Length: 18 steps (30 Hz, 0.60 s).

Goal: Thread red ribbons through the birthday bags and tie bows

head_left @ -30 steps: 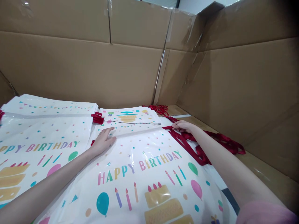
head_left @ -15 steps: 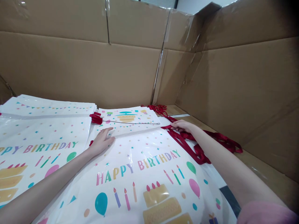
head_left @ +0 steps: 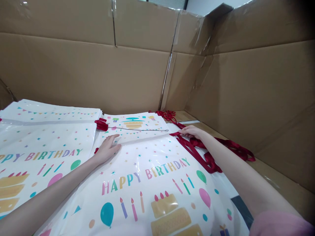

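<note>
A white plastic sheet (head_left: 147, 157) printed with HAPPY BIRTHDAY, balloons and a cake covers the middle. My left hand (head_left: 108, 147) rests on its upper left part, fingers apart, holding nothing. At the sheet's upper right edge, my right hand (head_left: 190, 131) pinches the end of a dark red ribbon (head_left: 194, 154), whose loops hang to the right. A thin wire (head_left: 137, 129) with a looped end lies across the sheet's top, running from a red ribbon bundle (head_left: 101, 124) on the left.
Another stack of printed sheets (head_left: 49, 131) lies at the left. Thin red cords (head_left: 167, 115) are heaped at the back. More red ribbon (head_left: 236, 148) trails right. Tall cardboard walls (head_left: 86, 75) stand behind and on the right.
</note>
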### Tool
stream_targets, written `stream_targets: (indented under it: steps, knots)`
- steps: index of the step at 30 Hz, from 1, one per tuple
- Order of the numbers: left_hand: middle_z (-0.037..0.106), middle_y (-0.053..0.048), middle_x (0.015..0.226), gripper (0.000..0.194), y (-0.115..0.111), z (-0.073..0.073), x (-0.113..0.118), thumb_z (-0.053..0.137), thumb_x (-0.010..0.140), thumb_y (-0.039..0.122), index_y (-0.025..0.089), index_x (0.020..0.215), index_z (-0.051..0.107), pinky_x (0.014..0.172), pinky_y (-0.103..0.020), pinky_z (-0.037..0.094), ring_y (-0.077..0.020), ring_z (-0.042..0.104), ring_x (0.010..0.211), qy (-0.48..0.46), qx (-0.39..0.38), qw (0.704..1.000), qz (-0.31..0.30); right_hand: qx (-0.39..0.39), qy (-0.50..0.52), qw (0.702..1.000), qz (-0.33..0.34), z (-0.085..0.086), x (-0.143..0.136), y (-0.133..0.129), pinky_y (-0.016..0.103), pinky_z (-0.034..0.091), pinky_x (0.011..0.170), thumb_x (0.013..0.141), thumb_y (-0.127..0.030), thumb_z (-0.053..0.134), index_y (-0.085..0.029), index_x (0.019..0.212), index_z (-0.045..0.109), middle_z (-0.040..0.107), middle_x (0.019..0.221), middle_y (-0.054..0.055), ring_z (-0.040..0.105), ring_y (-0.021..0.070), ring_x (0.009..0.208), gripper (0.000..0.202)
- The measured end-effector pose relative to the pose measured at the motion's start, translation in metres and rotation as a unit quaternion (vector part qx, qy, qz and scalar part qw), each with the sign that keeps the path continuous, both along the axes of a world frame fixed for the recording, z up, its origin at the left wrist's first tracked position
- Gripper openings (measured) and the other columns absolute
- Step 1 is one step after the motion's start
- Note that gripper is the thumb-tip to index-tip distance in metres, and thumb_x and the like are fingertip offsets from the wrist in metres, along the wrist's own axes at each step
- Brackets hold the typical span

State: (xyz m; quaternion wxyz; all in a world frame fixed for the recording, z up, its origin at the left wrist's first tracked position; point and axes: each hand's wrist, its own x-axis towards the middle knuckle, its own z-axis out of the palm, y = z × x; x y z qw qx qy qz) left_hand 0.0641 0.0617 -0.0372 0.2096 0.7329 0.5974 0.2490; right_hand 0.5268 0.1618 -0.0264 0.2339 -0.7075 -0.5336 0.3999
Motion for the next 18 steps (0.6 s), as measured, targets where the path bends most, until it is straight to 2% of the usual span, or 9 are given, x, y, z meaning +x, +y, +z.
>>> stream_targets:
  steps: [6, 14, 18]
  knots:
    - [0.043, -0.010, 0.139, 0.058, 0.002, -0.002, -0.001, 0.044, 0.081, 0.045, 0.020, 0.134, 0.041, 0.107, -0.043, 0.030, -0.0290, 0.034, 0.132, 0.005, 0.008, 1.000, -0.006, 0.002, -0.006, 1.000, -0.006, 0.000, -0.001, 0.000, 0.017, 0.026, 0.035, 0.064, -0.035, 0.078, -0.012, 0.071, 0.066, 0.068, 0.073, 0.005, 0.037, 0.0028, 0.044, 0.027]
    - [0.040, -0.009, 0.141, 0.059, 0.001, -0.001, -0.001, 0.042, 0.083, 0.045, 0.019, 0.136, 0.038, 0.108, -0.042, 0.028, -0.0271, 0.032, 0.133, 0.017, 0.000, 1.000, -0.009, 0.018, -0.043, 0.998, -0.031, -0.014, 0.000, 0.009, 0.018, 0.025, 0.036, 0.066, -0.034, 0.076, -0.011, 0.073, 0.068, 0.066, 0.064, 0.004, 0.035, 0.0027, 0.040, 0.025]
    - [0.041, -0.009, 0.141, 0.059, 0.000, 0.001, 0.000, 0.042, 0.083, 0.045, 0.019, 0.135, 0.038, 0.108, -0.041, 0.029, -0.0268, 0.032, 0.133, 0.024, -0.002, 1.000, -0.005, 0.018, -0.053, 0.998, -0.040, -0.016, -0.002, 0.011, 0.019, 0.028, 0.036, 0.068, -0.032, 0.074, -0.011, 0.074, 0.069, 0.066, 0.064, 0.005, 0.037, 0.0039, 0.040, 0.023]
